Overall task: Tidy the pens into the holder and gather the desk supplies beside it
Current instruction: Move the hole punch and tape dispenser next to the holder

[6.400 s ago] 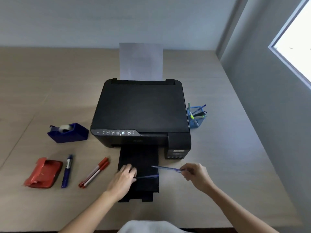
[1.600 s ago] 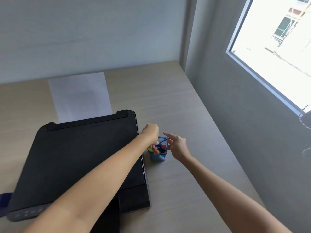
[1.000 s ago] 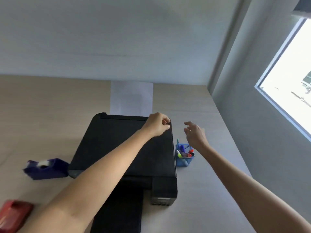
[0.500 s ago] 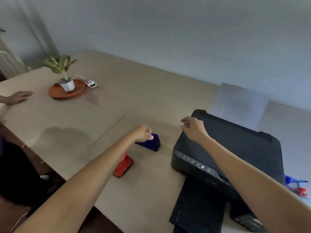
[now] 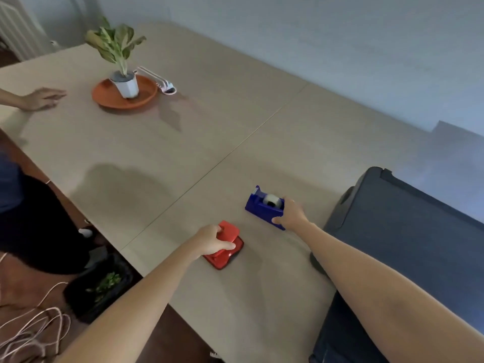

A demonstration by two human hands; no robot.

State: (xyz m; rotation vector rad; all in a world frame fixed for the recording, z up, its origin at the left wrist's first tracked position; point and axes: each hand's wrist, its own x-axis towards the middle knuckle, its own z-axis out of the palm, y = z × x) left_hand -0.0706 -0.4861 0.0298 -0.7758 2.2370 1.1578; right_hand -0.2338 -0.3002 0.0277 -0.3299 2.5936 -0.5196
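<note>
Left grip (image 5: 212, 241) clasps red punch (image 5: 225, 248) | right grip (image 5: 290, 215) clasps tape dispenser (image 5: 264, 207) | wooden table (image 5: 235, 121)

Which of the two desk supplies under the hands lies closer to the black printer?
The blue tape dispenser, under the right hand. It lies nearer the printer than the red hole punch under the left hand.

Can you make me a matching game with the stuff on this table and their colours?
Things:
1. tape dispenser
2. hole punch
3. plate under the plant
4. printer

Colours:
A. orange
B. black
C. blue
D. red

Pairs: 1-C, 2-D, 3-A, 4-B.
</note>
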